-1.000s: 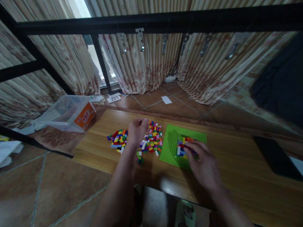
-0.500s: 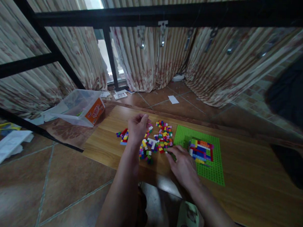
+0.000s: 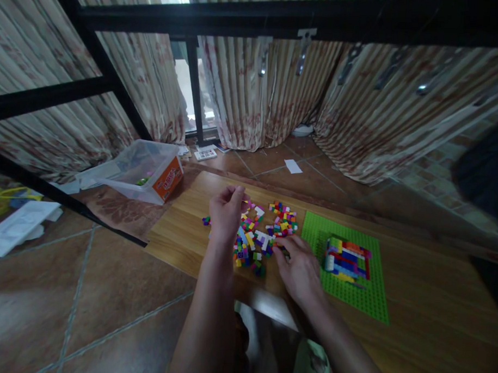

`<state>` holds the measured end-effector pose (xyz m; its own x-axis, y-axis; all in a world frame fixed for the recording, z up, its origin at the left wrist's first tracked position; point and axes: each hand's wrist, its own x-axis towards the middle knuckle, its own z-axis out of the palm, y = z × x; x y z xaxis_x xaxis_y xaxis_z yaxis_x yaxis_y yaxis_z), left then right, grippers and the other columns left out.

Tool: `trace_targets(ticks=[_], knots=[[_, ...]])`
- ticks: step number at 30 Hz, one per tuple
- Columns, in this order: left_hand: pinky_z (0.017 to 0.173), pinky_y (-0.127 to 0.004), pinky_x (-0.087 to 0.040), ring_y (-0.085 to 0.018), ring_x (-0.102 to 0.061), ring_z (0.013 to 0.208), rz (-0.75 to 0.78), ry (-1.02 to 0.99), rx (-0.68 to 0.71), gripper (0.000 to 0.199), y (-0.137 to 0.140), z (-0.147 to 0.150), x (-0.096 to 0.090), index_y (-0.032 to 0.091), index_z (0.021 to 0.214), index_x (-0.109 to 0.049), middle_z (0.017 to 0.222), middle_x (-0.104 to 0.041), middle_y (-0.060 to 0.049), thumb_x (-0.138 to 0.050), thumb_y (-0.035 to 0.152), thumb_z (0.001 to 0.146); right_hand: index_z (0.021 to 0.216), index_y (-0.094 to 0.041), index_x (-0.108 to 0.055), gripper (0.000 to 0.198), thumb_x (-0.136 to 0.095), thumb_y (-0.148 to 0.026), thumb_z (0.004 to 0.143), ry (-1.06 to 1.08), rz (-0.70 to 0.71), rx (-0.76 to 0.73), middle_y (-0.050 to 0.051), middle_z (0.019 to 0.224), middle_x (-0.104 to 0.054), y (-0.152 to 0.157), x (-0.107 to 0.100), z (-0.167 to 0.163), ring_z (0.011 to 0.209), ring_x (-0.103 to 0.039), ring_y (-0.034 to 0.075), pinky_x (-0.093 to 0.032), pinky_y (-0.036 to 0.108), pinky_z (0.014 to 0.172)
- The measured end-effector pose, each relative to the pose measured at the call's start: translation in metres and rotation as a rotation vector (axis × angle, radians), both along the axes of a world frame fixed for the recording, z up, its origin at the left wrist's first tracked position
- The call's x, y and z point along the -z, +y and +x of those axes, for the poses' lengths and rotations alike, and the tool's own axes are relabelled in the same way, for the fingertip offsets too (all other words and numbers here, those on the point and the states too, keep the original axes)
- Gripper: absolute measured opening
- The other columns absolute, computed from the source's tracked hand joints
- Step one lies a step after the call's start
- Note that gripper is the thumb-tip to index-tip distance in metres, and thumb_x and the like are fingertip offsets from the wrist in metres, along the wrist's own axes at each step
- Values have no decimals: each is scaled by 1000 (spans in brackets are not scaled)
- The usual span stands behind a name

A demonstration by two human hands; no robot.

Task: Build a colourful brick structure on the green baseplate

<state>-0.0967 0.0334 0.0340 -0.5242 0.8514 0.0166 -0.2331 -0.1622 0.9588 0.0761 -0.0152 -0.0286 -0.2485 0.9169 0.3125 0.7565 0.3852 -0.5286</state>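
Observation:
Loose toy building bricks (image 3: 264,240) in many colours lie heaped and scattered on a wooden table (image 3: 178,222). My left hand (image 3: 225,214) is held over the left part of the heap, thumb and fingers pinched together; whatever they hold is hidden. At the heap's right edge, my right hand (image 3: 298,265) reaches down with curled fingers, the tips among the bricks. I cannot make out which brick they grip, if any. Right of that hand, a green baseplate (image 3: 313,224) carries a low built block of bricks (image 3: 347,260), with rows of several colours.
A clear plastic bin (image 3: 126,189) with an orange label stands on the floor beyond the table's left end. Black metal bars (image 3: 238,24) cross in front of the curtains (image 3: 235,99). A dark object (image 3: 488,282) sits at the table's right.
The view has turned slightly left, so the table and bricks appear farther right. Relative to the bricks, both hands have shifted a little left, the right fingertips coming in at the heap's edge.

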Motion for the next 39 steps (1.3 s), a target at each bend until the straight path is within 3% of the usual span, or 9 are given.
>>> trace_targets(ticks=[10,16,25,31,34,39], knots=[[51,-18,-41,-5,-50,50,-6,-146,-31,18,-10,-26,-7,15,74,-63,65,-62,1,-69,32,72,99,-23,-69,20,-52,-21,88,-14,-29,-84,7,97,-64,6,8,-27,98,-57,24,-45,39,89],[51,-18,-41,-5,-50,50,-19,-156,-33,18,-14,-39,-6,14,73,-62,65,-61,1,-70,30,72,90,-20,-68,15,-54,-20,88,-27,-17,-73,8,96,-65,8,9,-39,99,-57,25,-44,39,86],[51,-17,-40,-5,-51,51,-20,-183,-66,20,-19,-48,-8,14,75,-63,65,-61,2,-72,32,70,99,-21,-57,19,-44,-33,93,317,-209,66,5,86,-67,10,1,-31,77,-63,19,-47,32,71],[50,-18,-41,-5,-51,50,-27,-189,-54,22,-19,-48,-8,14,76,-64,65,-61,2,-72,34,69,97,-21,-58,23,-46,-40,91,445,-223,103,2,78,-65,16,6,-25,66,-59,17,-45,28,61],[50,-18,-41,-6,-51,50,-38,-191,-58,26,-19,-50,-7,14,77,-64,64,-61,2,-73,37,67,96,-21,-63,24,-49,-39,90,394,-215,94,4,86,-70,22,4,-24,76,-64,19,-48,31,68],[50,-17,-40,-5,-51,50,-49,-193,-60,26,-20,-52,-5,14,76,-64,65,-61,1,-74,36,67,86,-20,-68,20,-50,-30,88,90,-109,65,6,88,-70,41,-2,-31,81,-65,20,-47,33,76]])
